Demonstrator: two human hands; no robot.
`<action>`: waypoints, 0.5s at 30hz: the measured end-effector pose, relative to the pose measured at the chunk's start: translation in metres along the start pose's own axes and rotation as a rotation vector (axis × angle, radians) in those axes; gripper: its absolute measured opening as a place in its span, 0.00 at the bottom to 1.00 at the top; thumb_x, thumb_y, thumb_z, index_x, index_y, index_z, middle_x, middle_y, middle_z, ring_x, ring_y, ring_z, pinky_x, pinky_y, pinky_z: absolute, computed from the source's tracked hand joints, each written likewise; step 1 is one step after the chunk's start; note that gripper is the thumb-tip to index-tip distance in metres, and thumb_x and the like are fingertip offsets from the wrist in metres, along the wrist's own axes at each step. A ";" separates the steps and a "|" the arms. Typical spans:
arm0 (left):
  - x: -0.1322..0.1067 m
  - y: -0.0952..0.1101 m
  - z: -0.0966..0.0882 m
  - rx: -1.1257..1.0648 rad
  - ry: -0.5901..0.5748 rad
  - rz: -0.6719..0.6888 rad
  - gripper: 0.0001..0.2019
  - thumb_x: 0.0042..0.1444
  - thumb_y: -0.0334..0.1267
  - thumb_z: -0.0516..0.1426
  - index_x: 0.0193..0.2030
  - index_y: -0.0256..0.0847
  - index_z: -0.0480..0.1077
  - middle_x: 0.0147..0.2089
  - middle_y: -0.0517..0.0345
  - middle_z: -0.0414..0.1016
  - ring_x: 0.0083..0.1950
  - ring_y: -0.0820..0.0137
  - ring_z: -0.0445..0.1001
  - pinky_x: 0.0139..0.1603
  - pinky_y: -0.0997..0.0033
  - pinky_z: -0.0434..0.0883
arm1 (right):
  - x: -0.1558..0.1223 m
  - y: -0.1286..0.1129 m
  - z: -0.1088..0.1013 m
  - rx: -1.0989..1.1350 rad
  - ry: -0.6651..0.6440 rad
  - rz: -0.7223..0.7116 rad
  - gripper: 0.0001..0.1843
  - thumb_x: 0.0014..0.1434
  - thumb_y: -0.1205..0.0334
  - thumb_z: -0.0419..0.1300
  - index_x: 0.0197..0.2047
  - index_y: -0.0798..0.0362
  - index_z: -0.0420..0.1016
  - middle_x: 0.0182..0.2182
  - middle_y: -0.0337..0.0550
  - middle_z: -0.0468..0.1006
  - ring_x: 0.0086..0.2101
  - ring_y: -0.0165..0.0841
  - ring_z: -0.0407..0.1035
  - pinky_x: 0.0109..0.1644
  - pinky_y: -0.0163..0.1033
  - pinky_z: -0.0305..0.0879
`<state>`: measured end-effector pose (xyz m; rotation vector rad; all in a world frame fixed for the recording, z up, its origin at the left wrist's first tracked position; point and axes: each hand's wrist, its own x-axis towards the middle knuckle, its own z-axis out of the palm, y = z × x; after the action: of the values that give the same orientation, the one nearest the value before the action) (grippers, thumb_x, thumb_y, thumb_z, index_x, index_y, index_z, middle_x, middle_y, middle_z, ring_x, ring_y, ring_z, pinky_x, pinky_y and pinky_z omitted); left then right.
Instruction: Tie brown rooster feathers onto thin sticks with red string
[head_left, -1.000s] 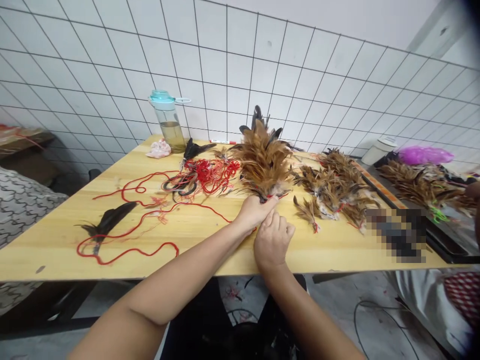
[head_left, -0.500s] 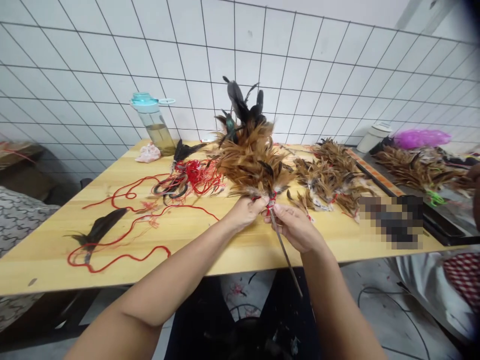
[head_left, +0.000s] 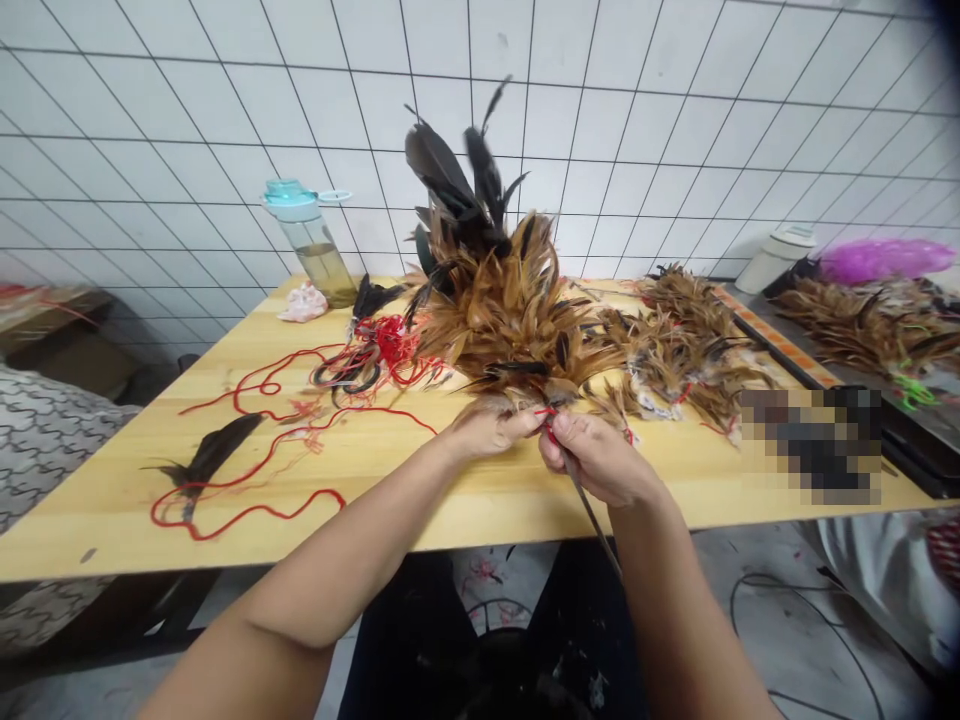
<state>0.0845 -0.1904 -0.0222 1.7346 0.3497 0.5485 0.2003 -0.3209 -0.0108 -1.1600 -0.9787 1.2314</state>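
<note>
Left hand: the left hand [head_left: 491, 430] is closing around the base of the feather bundle [head_left: 502, 320], with the fingers pressing in from the bench side; it is clamped on the quills and nearly meeting the right hand.

Right hand: the right hand [head_left: 596, 460] is curling tight over the binding, its fingers [head_left: 559, 430] pinching a strand of red thread [head_left: 546, 412] and the top of a thin dark rod [head_left: 592, 520].

Axis: the rod is slanting down from the hands toward the person's right, past the near bench edge, while the feathers are fanning up and away toward the wall; the binding is sitting between the hands, nearer the right one.

Bundle: the brown and black feathers are held up in the air above the middle of the bench [head_left: 420, 500], not resting on it.

Left of the bench: a loose red cord [head_left: 255, 513] is trailing around a dark feather [head_left: 214, 450], and a tangle of red thread [head_left: 394, 345] is lying over black-handled scissors [head_left: 349, 375].

Far edge: a water bottle [head_left: 311, 245] is standing beside a pink cloth [head_left: 304, 305].

Right of the bench: loose feather clusters [head_left: 675, 340] are lying near a tray of more feathers [head_left: 862, 330]; a pixelated patch [head_left: 810, 445] is hiding whatever lies at the near right.
</note>
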 end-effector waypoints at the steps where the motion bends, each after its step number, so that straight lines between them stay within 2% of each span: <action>1: -0.001 -0.001 -0.001 0.039 -0.072 0.046 0.16 0.52 0.51 0.56 0.24 0.41 0.72 0.27 0.57 0.73 0.33 0.68 0.70 0.38 0.72 0.66 | 0.000 0.000 0.000 0.036 -0.055 0.015 0.28 0.55 0.36 0.56 0.24 0.55 0.66 0.17 0.33 0.61 0.20 0.24 0.52 0.25 0.34 0.48; 4: -0.003 -0.004 -0.005 0.104 -0.200 0.126 0.21 0.58 0.51 0.50 0.21 0.40 0.68 0.24 0.58 0.69 0.29 0.70 0.67 0.36 0.73 0.65 | 0.000 0.001 0.001 0.169 -0.171 0.058 0.30 0.52 0.32 0.55 0.30 0.54 0.68 0.16 0.29 0.56 0.18 0.24 0.47 0.24 0.34 0.46; 7: -0.002 -0.004 -0.009 0.156 -0.252 0.169 0.22 0.60 0.50 0.48 0.22 0.39 0.70 0.25 0.57 0.72 0.31 0.70 0.69 0.39 0.72 0.66 | 0.001 0.004 0.005 0.280 -0.170 0.095 0.24 0.52 0.39 0.61 0.31 0.54 0.69 0.14 0.25 0.49 0.17 0.22 0.39 0.24 0.33 0.42; 10: 0.000 -0.004 -0.012 0.212 -0.216 0.181 0.20 0.60 0.50 0.49 0.29 0.39 0.74 0.32 0.57 0.76 0.36 0.70 0.72 0.44 0.72 0.67 | 0.003 0.004 0.010 0.397 -0.110 0.120 0.18 0.52 0.49 0.65 0.27 0.55 0.67 0.14 0.25 0.46 0.17 0.21 0.36 0.23 0.32 0.39; 15: 0.003 -0.007 -0.012 0.268 -0.182 0.197 0.22 0.59 0.54 0.49 0.36 0.38 0.74 0.38 0.57 0.78 0.40 0.69 0.73 0.48 0.72 0.68 | 0.003 0.001 0.013 0.497 -0.085 0.106 0.18 0.51 0.53 0.67 0.23 0.55 0.66 0.14 0.26 0.46 0.18 0.21 0.36 0.22 0.31 0.38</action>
<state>0.0814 -0.1774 -0.0260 2.0758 0.1272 0.4967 0.1882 -0.3167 -0.0093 -0.7783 -0.6239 1.5129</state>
